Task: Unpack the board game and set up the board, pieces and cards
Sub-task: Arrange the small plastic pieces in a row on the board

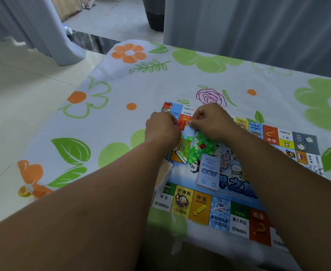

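Bag of green pieces (197, 147) over the board (219, 210)
My left fingers (173, 119) and right fingers (195, 124) curl tight, pinching its top; the board's near edge reads "DESTINY", "700", "1600".

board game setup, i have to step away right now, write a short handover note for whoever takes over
Left hand and right hand: both curled, pinching the top of what looks like a clear bag of green pieces, held just over the board.
Board: unfolded flat on the tablecloth.
Blue-white card pack lies near the board's middle; a yellowish deck sits at its left edge.
Done: board laid out, cards and pieces brought to it.
Left: open the bag, sort the pieces, probably set the decks in their places.
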The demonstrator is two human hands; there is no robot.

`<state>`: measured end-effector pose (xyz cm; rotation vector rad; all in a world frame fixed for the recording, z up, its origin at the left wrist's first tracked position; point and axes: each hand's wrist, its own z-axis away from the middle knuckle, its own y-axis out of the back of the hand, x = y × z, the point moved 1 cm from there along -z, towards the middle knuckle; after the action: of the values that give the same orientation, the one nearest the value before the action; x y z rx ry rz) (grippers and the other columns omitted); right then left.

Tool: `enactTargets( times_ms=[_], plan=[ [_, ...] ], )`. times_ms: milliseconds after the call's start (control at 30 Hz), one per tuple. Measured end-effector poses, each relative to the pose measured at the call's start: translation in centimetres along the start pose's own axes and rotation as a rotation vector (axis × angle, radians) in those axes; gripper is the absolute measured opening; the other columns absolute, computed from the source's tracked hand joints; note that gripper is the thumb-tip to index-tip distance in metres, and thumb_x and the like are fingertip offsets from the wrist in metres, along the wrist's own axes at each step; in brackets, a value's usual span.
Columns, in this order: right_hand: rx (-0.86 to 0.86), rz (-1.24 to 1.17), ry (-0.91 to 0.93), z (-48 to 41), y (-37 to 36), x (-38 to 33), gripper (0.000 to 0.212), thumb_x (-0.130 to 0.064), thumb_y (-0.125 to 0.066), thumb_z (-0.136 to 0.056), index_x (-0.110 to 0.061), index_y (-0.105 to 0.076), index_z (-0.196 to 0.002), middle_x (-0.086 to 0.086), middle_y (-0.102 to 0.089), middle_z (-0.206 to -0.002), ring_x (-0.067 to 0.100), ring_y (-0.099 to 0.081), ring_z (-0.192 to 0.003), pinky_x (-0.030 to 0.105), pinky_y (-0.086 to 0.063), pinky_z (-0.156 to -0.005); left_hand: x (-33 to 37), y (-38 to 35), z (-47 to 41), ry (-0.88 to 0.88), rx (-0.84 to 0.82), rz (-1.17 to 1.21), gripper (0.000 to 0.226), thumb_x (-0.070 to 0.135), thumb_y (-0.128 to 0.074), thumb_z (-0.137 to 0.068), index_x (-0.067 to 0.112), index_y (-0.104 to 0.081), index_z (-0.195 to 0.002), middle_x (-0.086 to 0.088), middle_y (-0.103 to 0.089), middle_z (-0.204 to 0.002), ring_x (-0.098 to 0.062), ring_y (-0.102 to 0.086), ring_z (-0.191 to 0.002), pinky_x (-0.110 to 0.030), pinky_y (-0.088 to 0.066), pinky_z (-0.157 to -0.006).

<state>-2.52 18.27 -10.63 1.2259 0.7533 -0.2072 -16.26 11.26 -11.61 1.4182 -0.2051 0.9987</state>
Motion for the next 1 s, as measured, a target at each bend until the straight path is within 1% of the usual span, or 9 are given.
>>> enactTargets(
  times_ms=[133,233,333,433,600,667,767,867,1000],
  plan=[
    [-0.037,-0.024,-0.039,0.0,0.5,0.3,0.012,-0.011,-0.065,-0.093,-0.006,-0.072,-0.085,-0.003,-0.072,-0.083,0.013,-0.069,-0.082,0.043,-0.059,-0.081,0.0,-0.1,-0.1,0.002,-0.003,0.012,0.032,0.008,-0.062,-0.088,0.02,-0.072,-0.116,-0.014,-0.059,-0.13,-0.032,-0.058,-0.116,-0.045,-0.053,-0.097],
    [-0.047,0.005,-0.056,0.1,0.7,0.1,0.009,0.001,-0.063,-0.086,-0.004,-0.071,-0.085,0.001,-0.071,-0.084,0.013,-0.071,-0.084,0.042,-0.06,-0.077,0.0,-0.2,-0.1,0.002,0.0,0.003,0.033,0.008,-0.062,-0.088,0.02,-0.071,-0.118,-0.014,-0.058,-0.132,-0.032,-0.057,-0.117,-0.046,-0.052,-0.098],
    [-0.04,0.044,-0.066,0.2,0.7,0.0,0.007,-0.004,-0.074,-0.078,-0.01,-0.071,-0.08,0.005,-0.072,-0.081,0.022,-0.068,-0.079,0.04,-0.06,-0.073,0.0,-0.2,-0.1,0.003,0.001,0.004,0.033,0.009,-0.063,-0.088,0.02,-0.071,-0.118,-0.014,-0.058,-0.132,-0.032,-0.057,-0.118,-0.046,-0.053,-0.097],
    [-0.032,0.081,-0.052,0.2,0.3,0.1,0.009,-0.007,-0.077,-0.08,-0.014,-0.071,-0.079,0.004,-0.071,-0.079,0.022,-0.068,-0.081,0.04,-0.059,-0.078,0.0,-0.3,-0.2,0.006,0.002,-0.006,0.034,0.009,-0.063,-0.088,0.02,-0.07,-0.119,-0.014,-0.057,-0.132,-0.032,-0.057,-0.117,-0.046,-0.053,-0.097],
    [-0.014,0.07,-0.005,0.2,-0.1,-0.4,0.026,0.004,-0.061,-0.085,-0.019,-0.071,-0.079,0.004,-0.069,-0.081,0.024,-0.068,-0.084,0.034,-0.057,-0.079,-0.2,-0.3,-0.2,-0.003,-0.005,-0.004,0.036,0.009,-0.061,-0.087,0.021,-0.07,-0.119,-0.015,-0.057,-0.133,-0.033,-0.056,-0.118,-0.046,-0.052,-0.097],
    [0.0,0.083,-0.007,0.1,-0.1,-0.5,0.023,0.0,-0.059,-0.084,-0.019,-0.072,-0.085,0.006,-0.07,-0.085,0.025,-0.068,-0.084,0.035,-0.057,-0.078,-0.2,-0.3,-0.2,-0.005,-0.007,-0.005,0.037,0.008,-0.061,-0.086,0.021,-0.07,-0.12,-0.015,-0.057,-0.132,-0.032,-0.056,-0.118,-0.046,-0.052,-0.098],
    [0.016,0.096,-0.034,0.0,-0.2,-0.6,0.013,-0.01,-0.069,-0.076,-0.018,-0.071,-0.086,0.003,-0.07,-0.084,0.023,-0.066,-0.082,0.037,-0.057,-0.076,-0.1,-0.3,-0.3,-0.007,-0.004,-0.019,0.039,0.008,-0.06,-0.086,0.021,-0.07,-0.121,-0.015,-0.057,-0.133,-0.032,-0.056,-0.118,-0.045,-0.052,-0.098],
    [0.031,0.14,-0.019,0.1,-0.8,-0.6,0.012,-0.021,-0.076,-0.076,-0.018,-0.068,-0.084,0.002,-0.068,-0.083,0.023,-0.065,-0.08,0.039,-0.057,-0.075,-0.1,-0.4,-0.3,-0.005,-0.001,-0.027,0.038,0.008,-0.06,-0.086,0.021,-0.069,-0.121,-0.014,-0.057,-0.133,-0.032,-0.057,-0.117,-0.045,-0.052,-0.098],
    [0.059,0.19,0.021,0.1,-1.2,-0.6,0.006,-0.019,-0.072,-0.083,-0.018,-0.067,-0.085,0.002,-0.067,-0.085,0.025,-0.063,-0.082,0.04,-0.056,-0.077,-0.1,-0.4,-0.2,-0.005,-0.004,-0.02,0.039,0.007,-0.06,-0.085,0.022,-0.069,-0.121,-0.014,-0.057,-0.133,-0.032,-0.057,-0.117,-0.045,-0.052,-0.098]
  ],
)
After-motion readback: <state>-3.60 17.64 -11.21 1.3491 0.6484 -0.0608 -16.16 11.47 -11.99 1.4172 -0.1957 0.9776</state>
